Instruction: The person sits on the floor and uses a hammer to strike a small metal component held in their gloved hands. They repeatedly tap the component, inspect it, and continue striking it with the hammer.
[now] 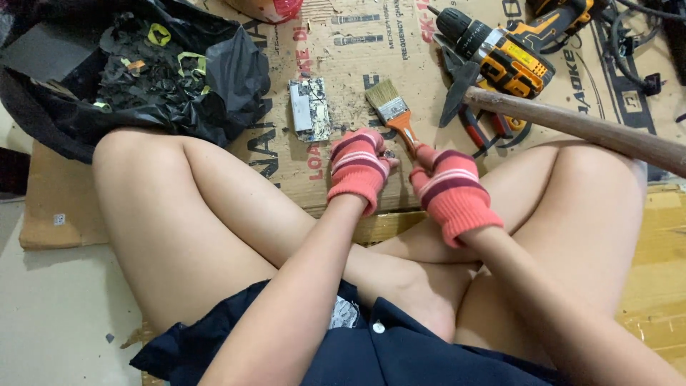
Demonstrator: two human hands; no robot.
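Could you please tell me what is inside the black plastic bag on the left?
The black plastic bag lies open, showing dark shredded scraps with a few yellow strips among them. Anything deeper is covered by the scraps and the bag's folds.

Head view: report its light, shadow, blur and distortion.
Head view: soft, even indoor light; only faint shadow under the paintbrush and both gloved hands, left hand, right hand; no glare; slight softness overall; the wooden handle looks stretched toward the right edge, hinting at wide-angle distortion.
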